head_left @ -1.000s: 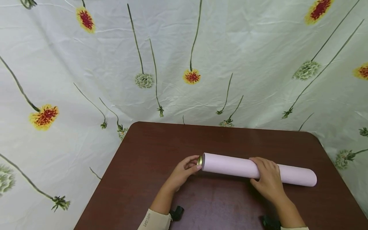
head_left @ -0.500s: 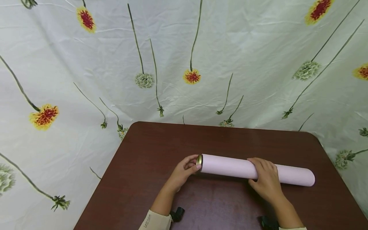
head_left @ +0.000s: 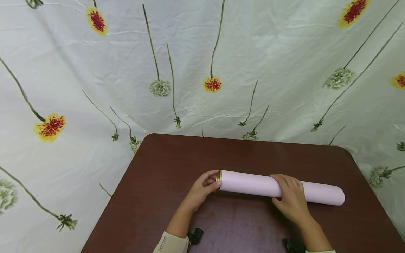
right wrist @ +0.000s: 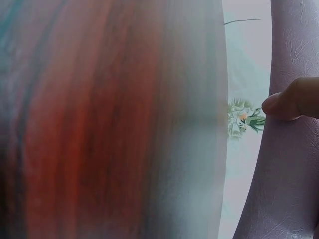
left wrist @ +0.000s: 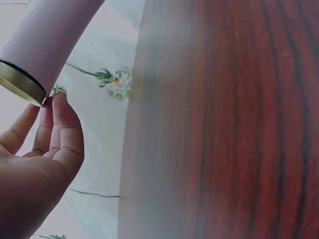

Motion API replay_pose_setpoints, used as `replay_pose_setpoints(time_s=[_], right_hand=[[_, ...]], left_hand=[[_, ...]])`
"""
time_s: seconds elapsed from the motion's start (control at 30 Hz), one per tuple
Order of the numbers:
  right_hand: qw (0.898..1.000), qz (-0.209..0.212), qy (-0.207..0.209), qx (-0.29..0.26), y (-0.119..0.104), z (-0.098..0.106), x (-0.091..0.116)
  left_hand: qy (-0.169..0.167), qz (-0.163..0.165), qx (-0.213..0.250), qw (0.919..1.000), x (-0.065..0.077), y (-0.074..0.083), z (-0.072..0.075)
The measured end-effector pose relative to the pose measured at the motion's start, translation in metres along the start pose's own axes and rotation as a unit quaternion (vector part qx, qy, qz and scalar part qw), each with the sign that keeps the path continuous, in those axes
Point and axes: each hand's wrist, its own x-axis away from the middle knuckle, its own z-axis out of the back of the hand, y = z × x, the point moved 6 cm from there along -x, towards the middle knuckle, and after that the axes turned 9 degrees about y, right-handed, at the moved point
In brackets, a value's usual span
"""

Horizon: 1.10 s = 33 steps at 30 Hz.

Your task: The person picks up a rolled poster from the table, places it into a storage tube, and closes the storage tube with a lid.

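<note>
A long pale pink cardboard tube (head_left: 246, 183) lies crosswise over the table in the head view, its textured surface showing in the left wrist view. At its left end sits a gold metal lid (left wrist: 21, 85), its rim close against the tube mouth. My left hand (head_left: 200, 189) pinches this lid between thumb and fingertips at the edge. Further right, my right hand (head_left: 292, 198) grips the tube from above, with the thumb on the near side. In the right wrist view the thumb (right wrist: 289, 102) presses on the pink tube wall. The tube's inside is hidden.
The dark reddish-brown table (head_left: 177, 158) has rounded far corners. Behind it hangs a pale cloth (head_left: 190, 52) printed with flowers and stems. A dark wrist-worn device (head_left: 195, 236) sits beside the left sleeve, and another (head_left: 293, 245) by the right wrist.
The tube and right hand have shifted slightly left toward the left hand. Less of the gold lid shows outside the tube mouth now. My left hand has stayed nearly in place.
</note>
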Motion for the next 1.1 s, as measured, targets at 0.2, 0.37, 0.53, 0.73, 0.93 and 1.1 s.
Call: replay_pose_setpoints(time_s=[0.2, 0.37, 0.53, 0.73, 0.93, 1.1], right_hand=[[1.000, 0.000, -0.002, -0.001, -0.001, -0.003, 0.000], [1.000, 0.003, -0.003, 0.003, -0.004, -0.006, 0.001], [1.000, 0.008, -0.004, 0.005, -0.009, -0.010, 0.002], [1.000, 0.017, -0.009, 0.003, -0.018, -0.018, 0.002], [1.000, 0.030, -0.011, 0.000, -0.025, -0.023, 0.000], [0.999, 0.028, -0.018, 0.005, -0.029, -0.026, -0.003]], left_hand=[[-0.009, 0.005, 0.018, 0.9998, 0.000, 0.001, -0.002], [-0.016, 0.018, 0.054, 0.9982, 0.000, 0.001, -0.006], [-0.005, 0.015, 0.038, 0.9992, -0.001, 0.000, -0.008], [0.012, 0.003, -0.020, 0.9997, -0.002, 0.000, -0.007], [0.037, -0.001, -0.076, 0.9964, -0.003, 0.002, -0.004], [0.053, -0.005, -0.116, 0.9918, -0.005, 0.002, -0.003]])
